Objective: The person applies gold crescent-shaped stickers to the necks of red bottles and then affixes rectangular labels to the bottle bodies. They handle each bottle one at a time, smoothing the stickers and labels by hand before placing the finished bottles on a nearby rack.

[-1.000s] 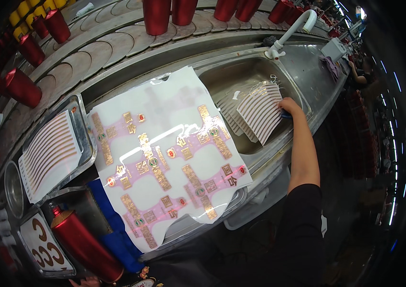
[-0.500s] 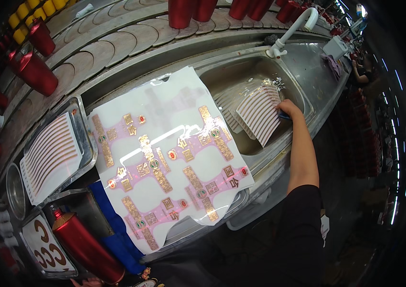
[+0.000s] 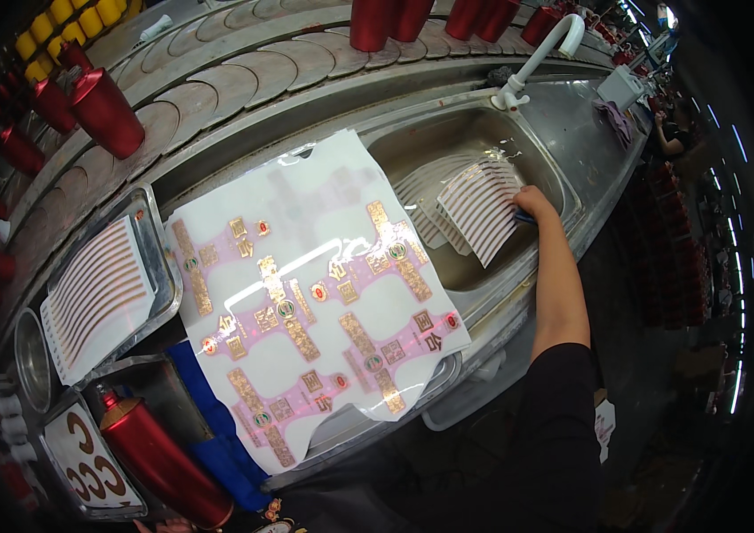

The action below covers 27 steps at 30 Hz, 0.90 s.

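My right hand reaches over the sink and is closed at the right edge of a white sheet with brown stripes. A small dark blue thing shows beneath that hand, too little of it to name. More striped sheets lie in the sink's water, under and left of the held one. At the bottom edge, only a bit of my left hand shows beside the lower end of a tilted glossy red bottle. Its fingers are mostly hidden, so its grip is unclear.
Large printed decal sheets cover the counter between the sink and a metal tray with another striped sheet. A white tap rises behind the sink. Red bottles ride a plated conveyor along the back.
The red bottles on the conveyor have moved to the right. My right hand stays almost in place, and the striped sheet in it has shifted only slightly. The water looks calmer.
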{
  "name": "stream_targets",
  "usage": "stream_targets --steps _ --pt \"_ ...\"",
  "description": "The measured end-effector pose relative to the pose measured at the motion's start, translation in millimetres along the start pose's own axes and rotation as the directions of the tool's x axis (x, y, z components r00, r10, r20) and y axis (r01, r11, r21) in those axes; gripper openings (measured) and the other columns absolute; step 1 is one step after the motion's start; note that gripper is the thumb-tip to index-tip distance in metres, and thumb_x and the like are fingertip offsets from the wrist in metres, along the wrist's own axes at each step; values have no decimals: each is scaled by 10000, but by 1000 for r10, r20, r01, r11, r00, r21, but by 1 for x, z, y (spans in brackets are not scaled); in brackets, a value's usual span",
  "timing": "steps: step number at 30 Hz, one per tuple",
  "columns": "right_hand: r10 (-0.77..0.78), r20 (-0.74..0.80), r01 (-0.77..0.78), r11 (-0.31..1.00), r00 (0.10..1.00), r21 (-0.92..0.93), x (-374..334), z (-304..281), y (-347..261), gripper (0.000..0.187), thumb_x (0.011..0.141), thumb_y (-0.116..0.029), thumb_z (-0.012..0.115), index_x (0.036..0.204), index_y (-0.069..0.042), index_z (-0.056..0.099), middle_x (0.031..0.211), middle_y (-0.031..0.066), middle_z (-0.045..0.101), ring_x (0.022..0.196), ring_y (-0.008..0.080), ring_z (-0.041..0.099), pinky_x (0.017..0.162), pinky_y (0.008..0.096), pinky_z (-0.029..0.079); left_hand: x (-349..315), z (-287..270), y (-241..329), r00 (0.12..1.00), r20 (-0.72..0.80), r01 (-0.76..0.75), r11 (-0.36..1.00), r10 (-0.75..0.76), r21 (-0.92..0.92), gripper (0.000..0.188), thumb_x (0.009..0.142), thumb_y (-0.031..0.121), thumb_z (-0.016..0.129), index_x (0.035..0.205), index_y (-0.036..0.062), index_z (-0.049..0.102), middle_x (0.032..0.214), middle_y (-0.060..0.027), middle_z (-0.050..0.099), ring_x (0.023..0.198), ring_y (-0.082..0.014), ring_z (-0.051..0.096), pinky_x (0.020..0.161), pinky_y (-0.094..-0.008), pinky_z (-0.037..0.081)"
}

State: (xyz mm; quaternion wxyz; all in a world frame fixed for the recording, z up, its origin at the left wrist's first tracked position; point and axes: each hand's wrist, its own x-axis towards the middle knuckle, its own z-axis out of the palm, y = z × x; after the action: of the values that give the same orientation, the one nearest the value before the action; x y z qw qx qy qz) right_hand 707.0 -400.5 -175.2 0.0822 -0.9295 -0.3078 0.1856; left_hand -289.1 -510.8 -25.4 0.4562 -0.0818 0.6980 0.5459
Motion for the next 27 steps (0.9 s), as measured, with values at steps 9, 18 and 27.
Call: stream_targets --steps 9,18,27 --pt "-6 -103 3 1000 995 -27 1 4 -6 419 740 -187 616 1077 41 719 1077 282 705 1067 406 676 936 415 509 -6 8 -2 1000 -25 -9 999 8 -36 730 977 640 360 1175 -49 501 843 -123 475 691 -273 471 577 -403 451" --pt "-114 -150 109 993 982 -42 5 9 -12 428 788 -232 618 1136 10 686 1119 285 685 1091 440 646 965 454 502 17 -14 4 998 -64 27 1000 -27 8 813 945 715 342 1005 -84 481 772 -144 485 599 -302 492 470 -416 444" --pt "-112 -138 94 987 984 -131 30 26 -6 422 809 -242 622 1141 14 664 1138 295 669 1109 444 633 974 470 502 27 -26 5 999 -24 49 992 -46 120 911 914 749 349 1103 -134 466 863 -233 544 704 -381 531 547 -503 480"
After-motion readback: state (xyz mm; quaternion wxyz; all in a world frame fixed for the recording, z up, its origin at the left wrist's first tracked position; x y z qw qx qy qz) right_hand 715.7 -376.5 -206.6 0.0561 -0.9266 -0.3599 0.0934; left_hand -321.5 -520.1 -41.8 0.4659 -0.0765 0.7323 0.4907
